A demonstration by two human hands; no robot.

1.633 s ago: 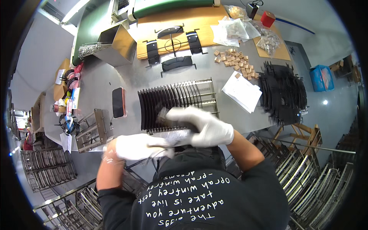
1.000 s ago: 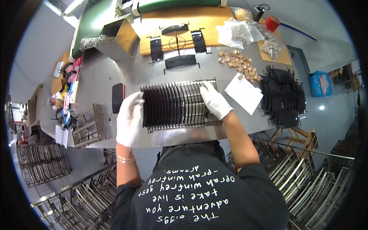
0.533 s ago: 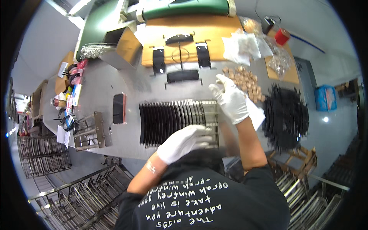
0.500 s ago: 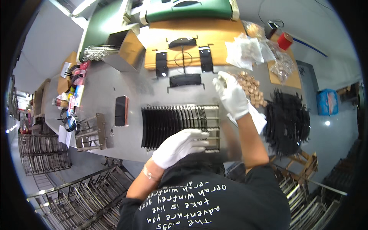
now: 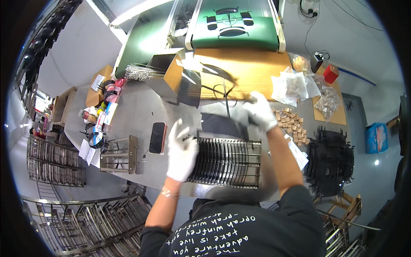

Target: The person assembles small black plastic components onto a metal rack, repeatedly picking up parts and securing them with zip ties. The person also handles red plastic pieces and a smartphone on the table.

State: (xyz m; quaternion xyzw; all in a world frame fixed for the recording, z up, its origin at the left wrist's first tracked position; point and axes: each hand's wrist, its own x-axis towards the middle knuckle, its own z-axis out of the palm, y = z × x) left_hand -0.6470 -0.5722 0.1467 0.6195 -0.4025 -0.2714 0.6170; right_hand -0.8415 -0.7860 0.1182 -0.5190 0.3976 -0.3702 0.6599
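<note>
A black wire frame carrying curved black panels (image 5: 220, 124) is smeared by motion above the table and cardboard. My right hand (image 5: 260, 112), in a white glove, is closed on the right side of this frame, its fingertips blurred. My left hand (image 5: 182, 150), gloved too, is at the left end of a metal rack (image 5: 252, 165); its fingers are apart and slightly blurred, with a small dark piece showing between them. Black curved panels (image 5: 214, 160) stand in a close row in that rack. A similar panel frame (image 5: 229, 20) lies on the green conveyor (image 5: 261, 38).
Left of the rack lie a phone (image 5: 158, 138) and a smaller metal rack (image 5: 124, 156). A box of thin metal rods (image 5: 171, 79) stands behind. To the right are tan blocks (image 5: 293, 124), plastic bags (image 5: 293, 88), a red box (image 5: 331, 73) and a black panel pile (image 5: 332, 160).
The panel frame lay still on the cardboard and table; now it is moving, with my right hand closed on it. My left hand has shifted from the rack's front to its left end.
</note>
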